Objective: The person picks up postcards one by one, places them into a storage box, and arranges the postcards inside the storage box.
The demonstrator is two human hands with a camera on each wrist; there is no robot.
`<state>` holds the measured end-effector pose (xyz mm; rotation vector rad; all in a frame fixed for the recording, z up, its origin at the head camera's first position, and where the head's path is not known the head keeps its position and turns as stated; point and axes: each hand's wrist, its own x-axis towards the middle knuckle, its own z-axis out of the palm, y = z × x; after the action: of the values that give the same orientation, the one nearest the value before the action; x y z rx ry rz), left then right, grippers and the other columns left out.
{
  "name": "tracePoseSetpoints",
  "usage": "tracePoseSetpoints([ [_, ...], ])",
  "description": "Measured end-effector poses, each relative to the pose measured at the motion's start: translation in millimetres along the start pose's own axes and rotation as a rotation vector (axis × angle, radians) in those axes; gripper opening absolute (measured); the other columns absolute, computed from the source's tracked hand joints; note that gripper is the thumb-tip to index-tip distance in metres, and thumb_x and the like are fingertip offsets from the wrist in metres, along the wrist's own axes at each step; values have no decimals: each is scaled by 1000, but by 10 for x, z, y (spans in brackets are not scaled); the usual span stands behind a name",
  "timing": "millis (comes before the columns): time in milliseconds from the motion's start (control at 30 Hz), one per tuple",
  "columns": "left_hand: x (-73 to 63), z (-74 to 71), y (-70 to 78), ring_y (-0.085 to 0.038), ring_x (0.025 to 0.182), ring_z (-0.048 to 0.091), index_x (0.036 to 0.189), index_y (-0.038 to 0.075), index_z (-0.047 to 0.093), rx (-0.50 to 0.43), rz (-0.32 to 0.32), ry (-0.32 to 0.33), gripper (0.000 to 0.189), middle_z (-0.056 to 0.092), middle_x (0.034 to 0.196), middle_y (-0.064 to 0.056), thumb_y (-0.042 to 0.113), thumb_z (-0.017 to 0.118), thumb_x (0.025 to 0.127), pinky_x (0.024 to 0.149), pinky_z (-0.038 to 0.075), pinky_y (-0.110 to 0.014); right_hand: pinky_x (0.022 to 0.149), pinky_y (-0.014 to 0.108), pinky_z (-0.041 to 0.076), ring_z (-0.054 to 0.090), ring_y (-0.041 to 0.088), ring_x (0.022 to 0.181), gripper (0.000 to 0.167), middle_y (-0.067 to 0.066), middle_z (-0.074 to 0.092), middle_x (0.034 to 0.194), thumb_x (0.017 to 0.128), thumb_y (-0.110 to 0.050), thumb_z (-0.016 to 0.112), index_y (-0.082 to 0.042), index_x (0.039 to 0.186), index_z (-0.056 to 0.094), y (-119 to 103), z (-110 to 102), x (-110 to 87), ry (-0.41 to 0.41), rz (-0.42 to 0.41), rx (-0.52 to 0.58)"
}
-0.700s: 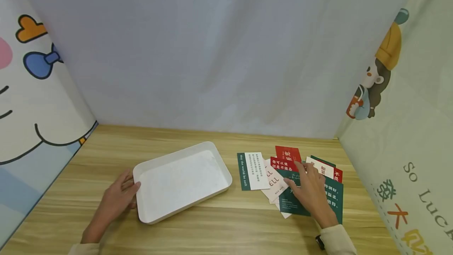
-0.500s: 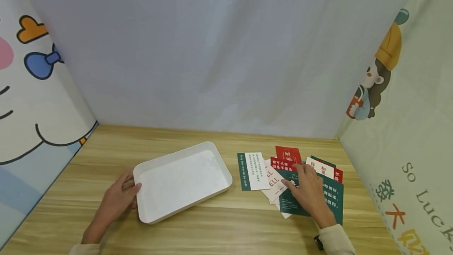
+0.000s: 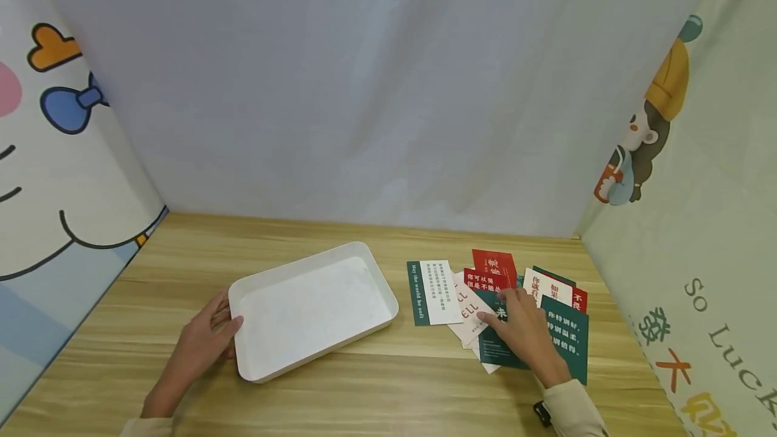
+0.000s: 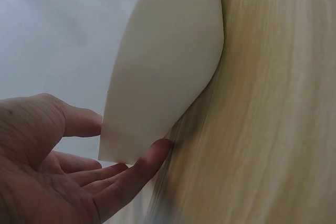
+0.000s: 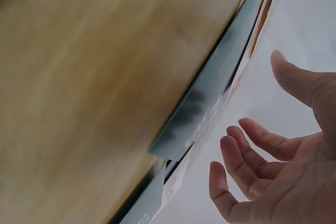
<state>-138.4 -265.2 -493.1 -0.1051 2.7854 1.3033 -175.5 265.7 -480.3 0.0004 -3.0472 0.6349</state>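
A shallow white rectangular tray (image 3: 312, 319) stands at an angle on the wooden table, left of centre. My left hand (image 3: 206, 336) grips its left short side, thumb at the rim and fingers around the outer wall, as the left wrist view shows by the tray's wall (image 4: 163, 66). My right hand (image 3: 527, 326) hovers palm down over a spread of printed cards, thumb and fingers apart, with a gap to the cards in the right wrist view. Beneath it lies a dark green card (image 3: 500, 351), partly hidden; a pink card (image 3: 470, 312) lies by the thumb.
A green-and-white card (image 3: 434, 293) lies at the left of the spread. Red cards (image 3: 493, 263) overlap behind, with a white card (image 3: 549, 287) and another green card (image 3: 572, 342) to the right. A pale curtain (image 3: 364, 100) closes off the table's back edge.
My right hand has slid slightly left and toward me over the cards, uncovering more of the right-hand green card. The left hand and tray have stayed put.
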Motion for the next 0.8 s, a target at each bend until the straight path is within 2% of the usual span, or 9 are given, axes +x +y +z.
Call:
tracePoseSetpoints([
  [200,-6,14,6,-49,142,48,164,-7,18,-2,-12,-2,76,38,160,-34,22,59,107,113,40,-57,104,71,39,54,45,116,58,30,58,129,91,-35,83,5,127,60,1,21,26,-12,-2,-12],
  [433,-8,30,16,-51,142,46,162,-10,17,-26,-11,1,75,36,159,-36,17,58,106,117,33,-61,96,70,40,55,40,105,54,23,59,114,88,-35,85,3,117,60,-7,62,36,-45,7,-18],
  [600,-9,34,21,-49,143,46,163,-10,16,-31,-23,-5,76,36,160,-35,18,58,106,116,34,-59,94,68,40,53,38,102,52,20,58,107,87,-34,86,4,112,60,-41,64,29,-63,5,-26],
  [800,-9,34,4,-52,141,47,162,-11,17,-31,0,10,75,36,159,-36,18,58,106,117,33,-62,92,64,40,53,36,99,49,18,57,102,87,-32,86,4,107,59,-80,49,46,-77,16,-29],
])
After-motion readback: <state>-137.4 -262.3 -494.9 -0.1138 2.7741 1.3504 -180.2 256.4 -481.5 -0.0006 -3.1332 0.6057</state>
